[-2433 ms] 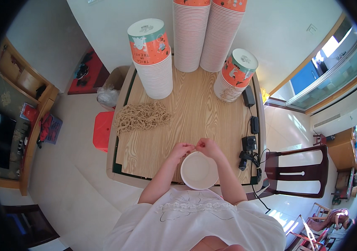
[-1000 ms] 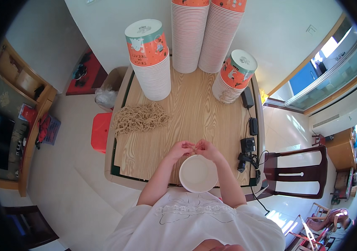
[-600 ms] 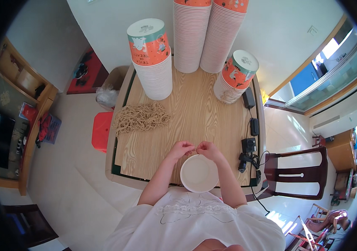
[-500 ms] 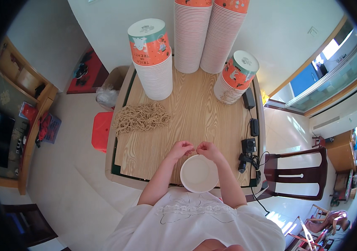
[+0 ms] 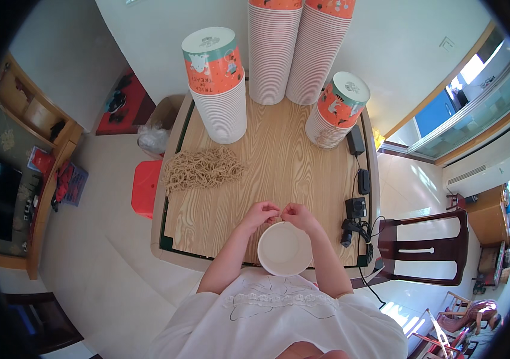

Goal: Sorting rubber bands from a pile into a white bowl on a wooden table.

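Note:
A white paper bucket (image 5: 285, 250) stands mouth up at the table's near edge, against my shirt. Just past its far rim, my left hand (image 5: 261, 213) has thumb and fingers pinched together. Close beside it, my right hand (image 5: 299, 216) is pinched too, its fingertips by the bucket's rim. Whatever lies between the fingers is too small to make out. Farther left sits a loose heap of tan twisted cord (image 5: 204, 169). At the far right, a short stack of upturned orange and green printed buckets (image 5: 341, 109) has tan cord around its lower part.
Behind the cord rises a stack of upturned buckets (image 5: 219, 107), with two taller stacks (image 5: 273, 57) at the back. Black power adapters (image 5: 355, 208) and cables line the right edge. A dark wooden chair (image 5: 425, 246) stands right, a red stool (image 5: 146, 188) left.
Both hands stay by the bucket's far rim, with only a very slight shift of the fingers. Nothing else has visibly moved.

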Action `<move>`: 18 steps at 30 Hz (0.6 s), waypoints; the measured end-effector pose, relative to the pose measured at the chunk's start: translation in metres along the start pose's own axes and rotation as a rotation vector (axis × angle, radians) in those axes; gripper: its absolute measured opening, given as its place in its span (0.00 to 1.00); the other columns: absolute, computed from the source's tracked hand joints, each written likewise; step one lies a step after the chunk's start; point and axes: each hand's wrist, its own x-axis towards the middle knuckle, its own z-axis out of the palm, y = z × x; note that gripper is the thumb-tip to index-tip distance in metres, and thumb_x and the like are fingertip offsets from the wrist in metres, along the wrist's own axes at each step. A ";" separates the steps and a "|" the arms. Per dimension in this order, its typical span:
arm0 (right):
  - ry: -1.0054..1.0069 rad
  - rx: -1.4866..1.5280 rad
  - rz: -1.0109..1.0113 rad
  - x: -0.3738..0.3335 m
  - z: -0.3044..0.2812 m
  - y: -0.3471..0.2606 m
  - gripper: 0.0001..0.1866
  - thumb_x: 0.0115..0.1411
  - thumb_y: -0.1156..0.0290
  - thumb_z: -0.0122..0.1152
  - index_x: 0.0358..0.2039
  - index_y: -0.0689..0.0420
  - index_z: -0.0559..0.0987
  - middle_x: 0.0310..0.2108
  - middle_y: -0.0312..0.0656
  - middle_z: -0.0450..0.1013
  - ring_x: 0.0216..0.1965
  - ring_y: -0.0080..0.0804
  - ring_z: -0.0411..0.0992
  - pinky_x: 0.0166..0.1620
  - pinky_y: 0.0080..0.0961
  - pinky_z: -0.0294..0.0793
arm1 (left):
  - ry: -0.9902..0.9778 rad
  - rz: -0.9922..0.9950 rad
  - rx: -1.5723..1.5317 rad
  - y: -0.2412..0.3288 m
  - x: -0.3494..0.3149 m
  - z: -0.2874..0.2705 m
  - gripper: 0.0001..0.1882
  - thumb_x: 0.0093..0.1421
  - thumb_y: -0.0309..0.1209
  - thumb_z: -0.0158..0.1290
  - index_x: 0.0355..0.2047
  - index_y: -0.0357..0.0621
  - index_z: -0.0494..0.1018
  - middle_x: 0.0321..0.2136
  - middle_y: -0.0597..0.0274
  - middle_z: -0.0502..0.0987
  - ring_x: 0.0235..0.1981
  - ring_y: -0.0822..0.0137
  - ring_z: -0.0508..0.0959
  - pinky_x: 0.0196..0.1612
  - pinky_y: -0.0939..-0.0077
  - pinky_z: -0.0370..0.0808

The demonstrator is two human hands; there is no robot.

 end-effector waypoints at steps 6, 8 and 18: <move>-0.010 0.032 -0.012 0.001 -0.001 0.003 0.06 0.49 0.73 0.56 0.26 0.61 0.72 0.21 0.34 0.70 0.24 0.18 0.66 0.27 0.15 0.66 | 0.021 -0.112 -0.025 -0.001 -0.003 -0.006 0.05 0.52 0.28 0.51 0.29 0.41 0.71 0.22 0.66 0.73 0.21 0.77 0.71 0.24 0.85 0.68; -0.016 0.094 0.009 0.007 -0.002 0.007 0.06 0.50 0.71 0.55 0.26 0.61 0.72 0.21 0.35 0.70 0.24 0.18 0.67 0.27 0.15 0.66 | 0.006 -0.099 0.015 -0.004 0.001 -0.007 0.05 0.52 0.29 0.51 0.28 0.42 0.71 0.22 0.66 0.73 0.20 0.78 0.70 0.24 0.85 0.68; -0.075 0.002 0.248 0.014 -0.008 -0.009 0.13 0.54 0.63 0.52 0.24 0.61 0.75 0.18 0.35 0.70 0.21 0.19 0.66 0.25 0.15 0.65 | 0.170 -0.005 0.196 -0.016 0.018 0.002 0.05 0.51 0.28 0.51 0.29 0.42 0.73 0.21 0.68 0.73 0.19 0.78 0.69 0.22 0.84 0.67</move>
